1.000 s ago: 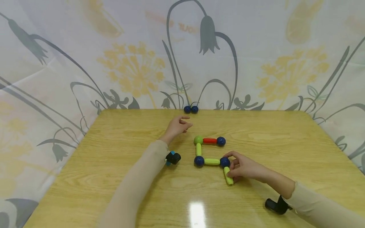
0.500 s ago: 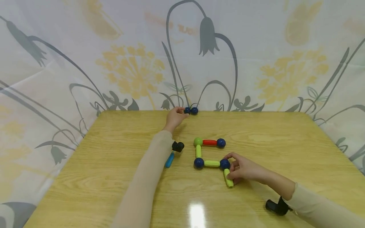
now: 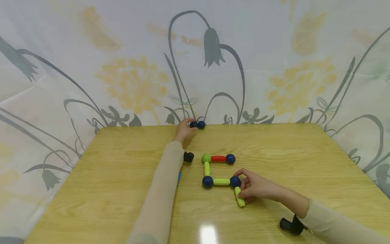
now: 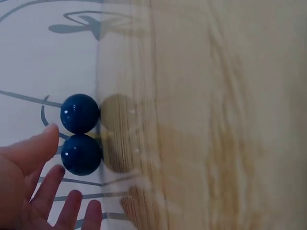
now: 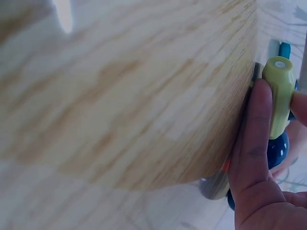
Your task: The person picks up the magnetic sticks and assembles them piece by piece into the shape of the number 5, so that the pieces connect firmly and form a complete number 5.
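Two dark blue balls (image 3: 201, 125) sit side by side at the table's back edge. My left hand (image 3: 182, 129) reaches them, thumb and fingertips spread right at the nearer blue ball (image 4: 81, 155) in the left wrist view. On the table lies a chain of balls and sticks: a green ball (image 3: 206, 158), a red stick (image 3: 218, 158), a blue ball (image 3: 230, 159), yellow-green sticks (image 3: 221, 182) and more blue balls (image 3: 208, 182). At its near right end, my right hand (image 3: 256, 187) pinches a yellow-green stick (image 5: 279, 96) between thumb and fingers, with its index fingertip at the corner blue ball (image 3: 235, 181).
A bright blue stick (image 3: 179, 177) shows partly from behind the left sleeve (image 3: 158, 196). Each wrist carries a black camera mount (image 3: 291, 226). A patterned cloth (image 3: 259, 51) hangs upright behind the wooden table (image 3: 304, 162).
My left hand has moved farther back, from above the table to the two blue balls. My right hand keeps its hold on the yellow-green stick. The head view has shifted slightly.
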Demonstrator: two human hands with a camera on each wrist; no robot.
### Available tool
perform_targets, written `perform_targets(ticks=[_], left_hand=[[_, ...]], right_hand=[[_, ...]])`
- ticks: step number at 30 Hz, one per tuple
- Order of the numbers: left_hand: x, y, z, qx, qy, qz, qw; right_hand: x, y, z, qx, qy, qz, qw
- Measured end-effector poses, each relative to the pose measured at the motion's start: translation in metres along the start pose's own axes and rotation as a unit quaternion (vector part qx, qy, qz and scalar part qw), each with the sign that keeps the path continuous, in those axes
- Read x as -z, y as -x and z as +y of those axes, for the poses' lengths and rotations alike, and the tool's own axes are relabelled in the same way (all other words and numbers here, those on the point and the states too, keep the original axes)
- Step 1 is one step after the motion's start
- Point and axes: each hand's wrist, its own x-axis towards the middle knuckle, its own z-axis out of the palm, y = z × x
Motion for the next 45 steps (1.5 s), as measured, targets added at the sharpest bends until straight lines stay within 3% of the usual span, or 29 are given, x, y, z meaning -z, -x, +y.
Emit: perform_targets(ticks=[4,8,15,20,24,33,45], left_hand=[[0.003,0.001,-0.004,-0.007,-0.095,-0.026,0.9952],[0.006,0.003,-0.004,-0.009,-0.133,-0.045,0.9901],[0.001,0.004,-0.007,-0.064,-0.119,-0.104,0.9853],[-0.004,0.01,-0.005,-0.055,-0.1,-0.085,0.9898],[0.0,0.018,0.0,-0.059,-0.063,-0.075,0.9935],[0.017,0.06,0.016,-0.065,0.006,-0.089,0.9938],[0.009,0.12,0.033,-0.09,0.082,-0.151,0.981]], right_hand=[[-0.002,-0.001,0.0,0.004,0.001,-0.005,1.0],[-0.001,-0.002,-0.001,0.006,0.009,-0.004,0.9999],[-0.001,-0.004,0.0,0.0,0.008,-0.005,1.0],[-0.002,-0.005,-0.001,0.0,0.009,-0.01,0.9999],[-0.001,-0.004,-0.002,0.005,0.009,-0.006,0.9999],[0.001,-0.004,-0.001,0.014,-0.005,-0.015,0.9998],[0.003,-0.003,0.002,0.024,-0.008,-0.018,0.9995]])
